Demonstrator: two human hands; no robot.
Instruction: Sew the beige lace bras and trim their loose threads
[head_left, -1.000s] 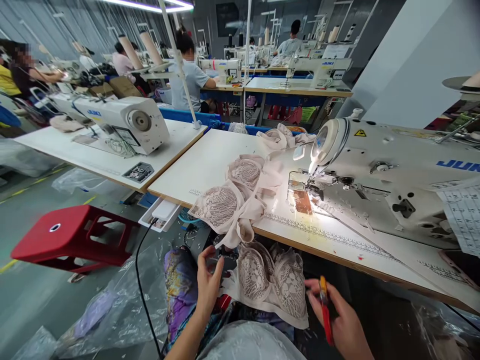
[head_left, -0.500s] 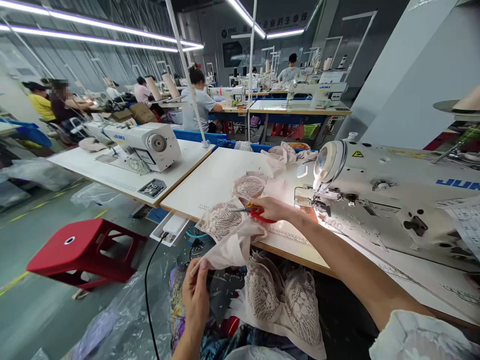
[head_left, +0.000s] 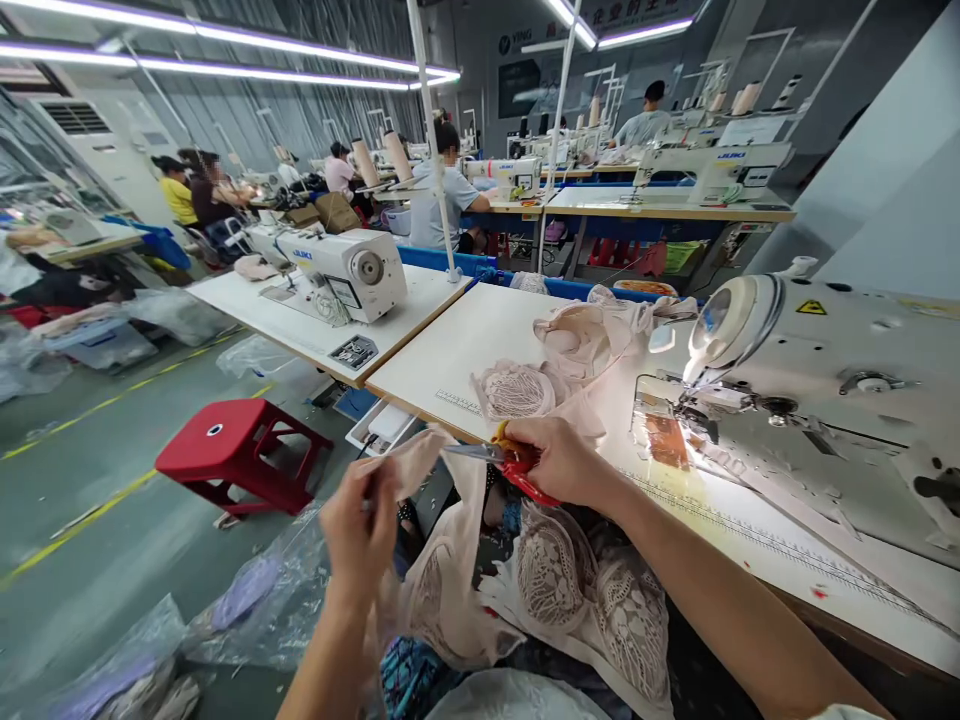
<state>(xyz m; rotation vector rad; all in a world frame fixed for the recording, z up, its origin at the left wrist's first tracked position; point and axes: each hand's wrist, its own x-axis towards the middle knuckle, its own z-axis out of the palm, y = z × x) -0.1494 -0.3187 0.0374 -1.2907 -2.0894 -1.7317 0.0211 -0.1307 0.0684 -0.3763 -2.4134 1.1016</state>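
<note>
My left hand [head_left: 358, 520] pinches the edge of a pale pink bra [head_left: 442, 580], whose band stretches up toward the scissors while its cup hangs below over my lap. My right hand [head_left: 570, 462] is closed around the red and orange handles of a pair of scissors [head_left: 476, 453]. Their blades point left and touch or lie very close to the fabric; whether they are cutting I cannot tell. A second bra with lace cups [head_left: 555, 575] rests on my lap, under my right forearm. More lace pieces [head_left: 514, 388] lie on the table just beyond the scissors.
At the right stands a lit sewing machine [head_left: 795, 370] on the white table [head_left: 442, 345]. Another machine [head_left: 352, 270] is on the adjoining table at left. A red stool [head_left: 240, 450] and plastic bags [head_left: 262, 590] are on the floor. Several people sit at machines farther back.
The bra held in my left hand has come off the table edge and now hangs over my lap. My left hand has risen and moved left. The view has turned left.
</note>
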